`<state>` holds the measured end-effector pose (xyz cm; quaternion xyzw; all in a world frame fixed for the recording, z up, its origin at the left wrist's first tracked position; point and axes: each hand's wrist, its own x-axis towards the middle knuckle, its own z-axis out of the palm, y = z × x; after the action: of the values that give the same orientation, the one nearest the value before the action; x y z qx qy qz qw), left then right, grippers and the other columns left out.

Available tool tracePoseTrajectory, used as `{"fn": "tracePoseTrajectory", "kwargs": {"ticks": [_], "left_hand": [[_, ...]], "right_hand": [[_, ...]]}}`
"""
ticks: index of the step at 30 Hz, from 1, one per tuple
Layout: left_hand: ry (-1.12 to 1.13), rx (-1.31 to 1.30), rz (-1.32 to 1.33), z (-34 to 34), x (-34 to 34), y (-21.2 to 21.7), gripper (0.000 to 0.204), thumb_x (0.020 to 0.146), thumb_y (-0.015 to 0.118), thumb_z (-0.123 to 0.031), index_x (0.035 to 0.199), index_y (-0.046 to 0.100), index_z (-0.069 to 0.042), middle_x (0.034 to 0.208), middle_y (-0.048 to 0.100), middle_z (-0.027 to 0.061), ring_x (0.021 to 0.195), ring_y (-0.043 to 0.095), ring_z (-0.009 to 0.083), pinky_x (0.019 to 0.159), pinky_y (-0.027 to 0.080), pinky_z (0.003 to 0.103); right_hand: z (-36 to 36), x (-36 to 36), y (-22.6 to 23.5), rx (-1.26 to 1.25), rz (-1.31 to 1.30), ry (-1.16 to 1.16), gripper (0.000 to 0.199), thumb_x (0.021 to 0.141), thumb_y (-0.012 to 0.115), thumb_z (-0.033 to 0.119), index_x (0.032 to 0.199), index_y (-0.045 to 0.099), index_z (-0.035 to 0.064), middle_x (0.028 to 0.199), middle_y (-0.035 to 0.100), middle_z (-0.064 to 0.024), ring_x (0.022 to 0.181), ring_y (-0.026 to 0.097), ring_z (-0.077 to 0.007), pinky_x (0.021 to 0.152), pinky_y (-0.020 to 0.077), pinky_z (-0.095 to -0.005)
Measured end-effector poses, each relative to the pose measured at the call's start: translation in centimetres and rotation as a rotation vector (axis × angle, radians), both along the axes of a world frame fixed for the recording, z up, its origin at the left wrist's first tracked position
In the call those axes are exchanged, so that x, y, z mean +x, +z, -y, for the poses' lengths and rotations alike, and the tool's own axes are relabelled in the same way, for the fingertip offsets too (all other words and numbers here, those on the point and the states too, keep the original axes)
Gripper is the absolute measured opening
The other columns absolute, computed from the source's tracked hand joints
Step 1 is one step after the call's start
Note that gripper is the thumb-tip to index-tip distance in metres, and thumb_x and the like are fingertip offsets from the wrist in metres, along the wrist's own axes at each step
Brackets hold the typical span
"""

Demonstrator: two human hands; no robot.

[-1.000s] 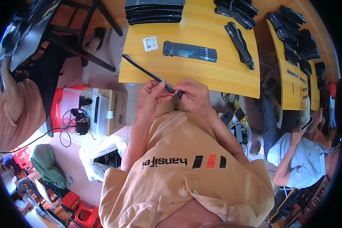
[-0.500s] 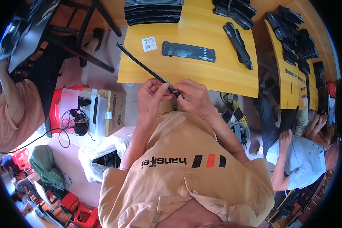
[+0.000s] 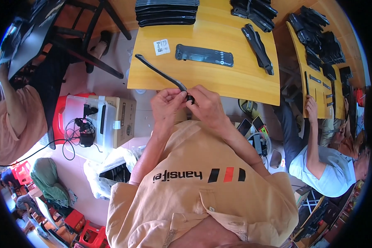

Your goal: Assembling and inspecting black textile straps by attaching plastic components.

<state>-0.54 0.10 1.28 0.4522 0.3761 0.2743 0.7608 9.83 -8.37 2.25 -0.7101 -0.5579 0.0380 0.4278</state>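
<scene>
Just beyond the near edge of the table, my left hand (image 3: 166,105) and my right hand (image 3: 207,104) meet at the lower end of a long black strap (image 3: 158,71). Its thin, flexible length runs up and left over the tabletop. Thumb and fingers of both hands pinch this end, and the fingers partly hide it. A flat black strip (image 3: 204,55) with pale printing lies on the yellow wooden table (image 3: 186,78) ahead of my hands. Left of it is a white printed label (image 3: 161,47).
A stack of black strips (image 3: 166,16) stands at the back left, and folded black pieces (image 3: 258,49) lie at the right. A clear plastic box (image 3: 101,120) with cables is on my left. Another person's hand (image 3: 311,108) is at the right-hand table (image 3: 314,84).
The strap's far end has dropped slightly and moved right, its flat side now showing more. My right hand has shifted a little left. The co-worker's hand at the right has reached to their table.
</scene>
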Motion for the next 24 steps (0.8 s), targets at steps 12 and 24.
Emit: {"fn": "tracePoseTrajectory", "kwargs": {"ticks": [12, 24], "left_hand": [[-0.317, 0.068, -0.176, -0.5, -0.6, -1.1, 0.029, 0.092, 0.048, -0.028, 0.078, 0.057, -0.004, 0.06, 0.053, 0.0002, 0.05, 0.049, 0.0061, 0.045, 0.037, 0.018], [-0.226, 0.562, -0.168, -0.9, -0.4, -3.7, 0.033, 0.091, 0.048, -0.02, 0.063, 0.05, -0.004, 0.052, 0.041, -0.003, 0.048, 0.036, 0.0036, 0.041, 0.026, 0.021]], "right_hand": [[-0.3, -0.3, -0.9, -0.098, -0.274, -0.024, 0.012, 0.068, 0.059, 0.003, 0.079, 0.06, -0.0021, 0.072, 0.057, -0.0149, 0.064, 0.057, -0.0314, 0.057, 0.0463, -0.0371], [-1.0, -0.8, -2.1, -0.054, -0.355, -0.089, 0.016, 0.071, 0.056, -0.001, 0.086, 0.06, -0.0039, 0.073, 0.061, -0.0118, 0.063, 0.06, -0.0171, 0.057, 0.0481, -0.0267]]}}
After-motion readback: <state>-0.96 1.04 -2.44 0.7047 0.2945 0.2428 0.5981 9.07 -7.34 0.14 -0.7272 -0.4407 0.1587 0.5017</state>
